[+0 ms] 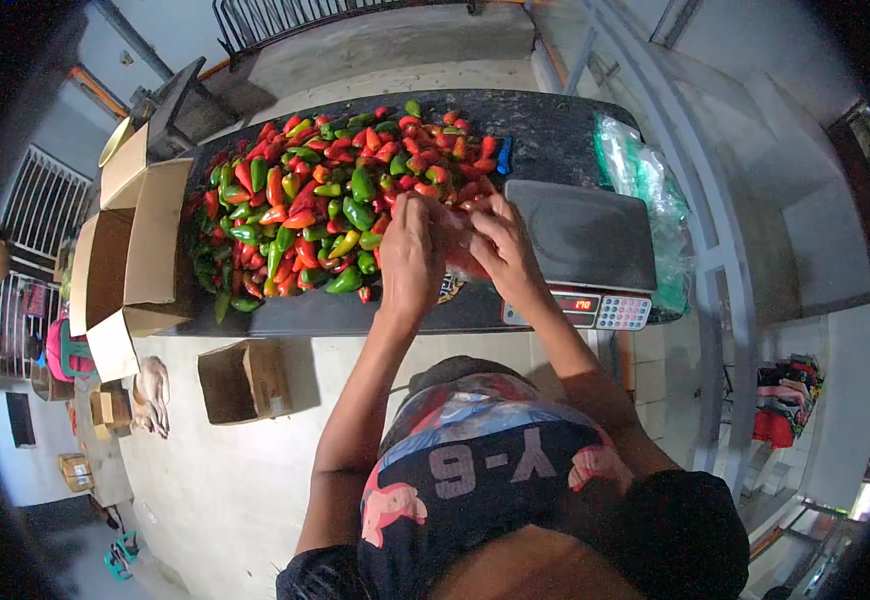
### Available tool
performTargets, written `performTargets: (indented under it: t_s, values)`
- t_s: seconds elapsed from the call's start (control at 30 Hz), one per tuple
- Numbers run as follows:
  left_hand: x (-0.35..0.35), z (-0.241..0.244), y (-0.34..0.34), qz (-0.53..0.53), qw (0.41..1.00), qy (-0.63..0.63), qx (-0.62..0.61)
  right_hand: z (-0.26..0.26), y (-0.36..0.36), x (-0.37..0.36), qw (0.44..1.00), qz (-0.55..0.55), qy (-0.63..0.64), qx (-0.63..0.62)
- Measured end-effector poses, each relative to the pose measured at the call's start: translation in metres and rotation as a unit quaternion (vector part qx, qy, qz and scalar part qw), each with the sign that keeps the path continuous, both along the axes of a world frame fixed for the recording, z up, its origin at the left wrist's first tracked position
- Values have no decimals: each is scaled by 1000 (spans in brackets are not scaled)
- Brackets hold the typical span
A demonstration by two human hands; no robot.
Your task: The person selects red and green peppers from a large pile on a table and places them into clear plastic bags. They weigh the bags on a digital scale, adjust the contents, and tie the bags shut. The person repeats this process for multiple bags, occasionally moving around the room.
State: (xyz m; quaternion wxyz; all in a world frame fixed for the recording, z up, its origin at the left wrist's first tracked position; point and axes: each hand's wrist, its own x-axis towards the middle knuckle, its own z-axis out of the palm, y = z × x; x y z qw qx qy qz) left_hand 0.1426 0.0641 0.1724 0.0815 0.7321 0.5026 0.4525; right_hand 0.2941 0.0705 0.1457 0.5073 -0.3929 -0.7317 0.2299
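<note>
My left hand (pixel 412 259) and my right hand (pixel 502 247) are close together over the near part of a dark table (pixel 315 321). Between them they hold a clear plastic bag (pixel 459 240), its contents partly hidden by my fingers. A wide heap of red, green and yellow peppers (pixel 315 195) lies beyond and to the left of my hands. Just right of my right hand stands a digital scale (pixel 585 232) with a dark, bare-looking platform and a lit red display. A round printed item shows partly beneath the bag.
Clear and green plastic bags (pixel 652 202) lie at the table's right end. A small blue object (pixel 505 155) lies beside the heap. An open cardboard box (pixel 154 240) stands at the left, another (pixel 244 382) on the floor, near a lying animal (pixel 151 394). A metal frame (pixel 716 247) rises at right.
</note>
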Motion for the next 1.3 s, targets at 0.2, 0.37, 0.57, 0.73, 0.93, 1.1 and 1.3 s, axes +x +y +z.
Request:
performTargets:
  t_s: [0.2, 0.37, 0.57, 0.73, 0.93, 1.1, 1.3]
  values:
    - [18, -28, 23, -103, 994, -19, -44, -46, -10, 28, 913, 41, 304, -267]
    - [12, -36, 32, -181, 857, -421, -236, -26, 0, 48, 847, 65, 417, -322]
    - [51, -67, -4, -250, 668, -591, -376, -18, 5, 43, 841, 35, 457, -288]
    - [55, -55, -1, -252, 682, -566, -388, -25, 16, 50, 822, 46, 496, -277]
    - [54, -31, 1, -182, 788, -495, -317, -10, 19, 48, 820, 49, 502, -271]
    - [28, -16, 17, -63, 986, -141, -66, -11, 34, 52, 989, 58, 68, -116]
    - [23, -17, 2, -42, 990, 25, -130, -41, 17, 30, 996, 56, -38, -65]
